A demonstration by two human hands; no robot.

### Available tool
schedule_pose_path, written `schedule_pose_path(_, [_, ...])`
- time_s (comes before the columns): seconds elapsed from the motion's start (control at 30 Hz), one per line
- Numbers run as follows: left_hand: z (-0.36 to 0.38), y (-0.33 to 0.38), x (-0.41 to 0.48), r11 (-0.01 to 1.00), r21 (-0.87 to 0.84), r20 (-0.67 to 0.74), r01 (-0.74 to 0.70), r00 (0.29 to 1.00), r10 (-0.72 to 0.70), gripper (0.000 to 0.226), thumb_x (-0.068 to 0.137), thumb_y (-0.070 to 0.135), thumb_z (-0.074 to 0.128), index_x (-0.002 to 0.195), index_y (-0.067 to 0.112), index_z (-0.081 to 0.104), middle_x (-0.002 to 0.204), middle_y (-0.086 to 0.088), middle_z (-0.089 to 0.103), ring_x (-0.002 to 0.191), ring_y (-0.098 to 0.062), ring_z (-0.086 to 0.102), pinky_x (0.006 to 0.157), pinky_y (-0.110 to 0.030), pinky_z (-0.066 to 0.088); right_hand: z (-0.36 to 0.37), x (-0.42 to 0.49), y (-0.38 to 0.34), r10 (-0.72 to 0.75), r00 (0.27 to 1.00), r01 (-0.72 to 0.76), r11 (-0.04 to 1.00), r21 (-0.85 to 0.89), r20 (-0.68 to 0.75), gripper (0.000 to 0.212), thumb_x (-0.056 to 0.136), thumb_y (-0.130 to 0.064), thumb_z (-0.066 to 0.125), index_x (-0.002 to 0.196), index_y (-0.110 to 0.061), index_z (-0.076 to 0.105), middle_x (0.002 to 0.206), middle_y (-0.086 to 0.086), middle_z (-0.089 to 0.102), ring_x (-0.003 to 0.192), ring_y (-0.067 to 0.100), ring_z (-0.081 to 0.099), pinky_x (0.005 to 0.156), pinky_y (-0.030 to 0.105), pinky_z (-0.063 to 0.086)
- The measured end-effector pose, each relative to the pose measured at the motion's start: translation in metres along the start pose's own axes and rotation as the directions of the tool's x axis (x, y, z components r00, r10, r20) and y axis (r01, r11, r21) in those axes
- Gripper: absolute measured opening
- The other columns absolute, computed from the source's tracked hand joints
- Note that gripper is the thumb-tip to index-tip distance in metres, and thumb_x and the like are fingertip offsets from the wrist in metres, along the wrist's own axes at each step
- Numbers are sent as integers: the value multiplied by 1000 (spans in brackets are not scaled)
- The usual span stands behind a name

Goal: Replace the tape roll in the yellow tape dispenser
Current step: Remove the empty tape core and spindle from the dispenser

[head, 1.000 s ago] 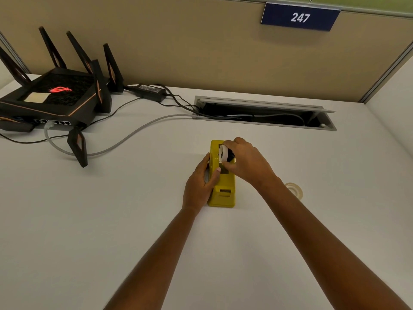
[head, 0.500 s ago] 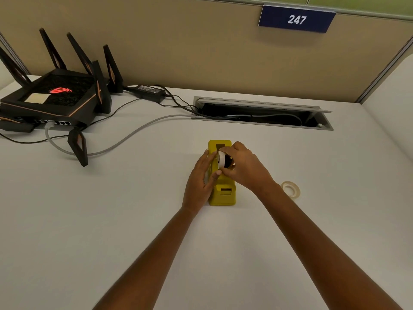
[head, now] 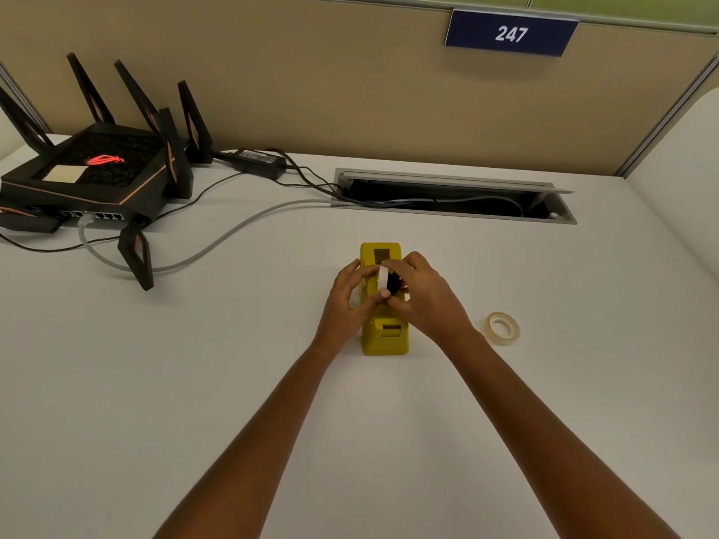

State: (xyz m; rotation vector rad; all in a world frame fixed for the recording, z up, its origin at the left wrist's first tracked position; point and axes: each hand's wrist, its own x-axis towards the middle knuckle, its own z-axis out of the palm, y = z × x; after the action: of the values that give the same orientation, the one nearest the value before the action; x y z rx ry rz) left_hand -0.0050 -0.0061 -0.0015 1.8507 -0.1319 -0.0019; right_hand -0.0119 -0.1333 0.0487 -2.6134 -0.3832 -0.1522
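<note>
The yellow tape dispenser (head: 384,336) stands on the white desk (head: 194,383), in the middle. Just above its open slot, a white tape roll (head: 383,277) on a black hub (head: 394,284) is pinched between both hands. My right hand (head: 426,297) grips the roll and hub from the right. My left hand (head: 347,301) curls against the dispenser's left side, its fingertips touching the roll's left face. A second, clear tape roll (head: 503,328) lies flat on the desk to the right of my right wrist.
A black router (head: 89,177) with several antennas sits at the far left, with cables (head: 233,235) trailing toward an open cable tray (head: 451,198) behind the dispenser. A beige partition with a "247" sign (head: 510,33) closes the back.
My left hand's fingers rose from the dispenser's side onto the tape roll. The roll has sunk lower, toward the dispenser's slot.
</note>
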Motion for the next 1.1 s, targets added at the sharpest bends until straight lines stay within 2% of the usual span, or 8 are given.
schedule_pose_path(0.23, [2,5,1,995,-86,9,59,998,-58,40,88,16,52,127,13,43,146,-10,31,135,-25,30,106,-34,29,5,-3,0,49,997,-44,997,71,-65,42,84,-14,60,124,-8,47,114,19,52,94,31,58,79,31,50])
schedule_pose_path(0.4, [2,6,-5,974,-193,23,118,993,-116,39,90,18,48,128,15,40,144,-10,36,134,-24,33,111,-43,32,7,-5,0,113,991,-100,982,157,-72,42,82,-14,63,122,-8,50,114,19,53,97,29,58,81,29,49])
schedule_pose_path(0.53, [-1,7,-9,929,-335,8,157,986,-164,41,88,32,45,126,17,42,132,-8,50,120,-23,48,101,-39,41,7,-9,0,158,985,-138,963,230,-73,43,81,-14,65,121,-10,50,114,18,53,94,28,59,84,36,53])
schedule_pose_path(0.63, [-7,6,-7,885,-434,-51,168,976,-210,38,90,29,45,125,14,42,128,-10,53,107,-16,54,91,-30,45,8,-12,-2,192,977,-161,949,271,-91,44,80,-15,66,120,-11,51,113,17,54,93,28,59,83,39,54])
schedule_pose_path(0.7, [-13,4,-6,868,-472,-89,154,971,-221,36,89,25,50,122,12,44,128,-9,55,105,-12,55,87,-23,45,11,-15,-5,218,968,-178,944,279,-120,43,80,-17,67,119,-13,51,113,16,54,92,27,60,79,34,52])
schedule_pose_path(0.83, [-23,-2,-7,898,-414,-139,152,964,-227,29,86,21,57,112,20,46,121,-11,58,108,-23,56,80,-20,47,19,-23,-12,264,948,-204,934,295,-180,39,81,-19,66,117,-17,52,112,13,53,88,26,62,73,32,50])
schedule_pose_path(0.97, [-29,-6,-8,967,-216,-154,136,973,-171,34,84,20,60,115,16,47,116,-9,55,96,-20,54,69,-18,45,23,-27,-19,301,930,-224,920,321,-212,37,82,-19,64,117,-17,52,116,13,52,89,27,62,70,28,51])
schedule_pose_path(1.1, [-32,-8,-8,994,-14,-175,112,978,-113,41,82,23,63,118,12,47,120,-11,57,98,-21,54,77,-26,44,23,-28,-24,321,922,-237,910,339,-215,37,83,-20,63,117,-16,51,118,14,51,93,29,62,73,33,54])
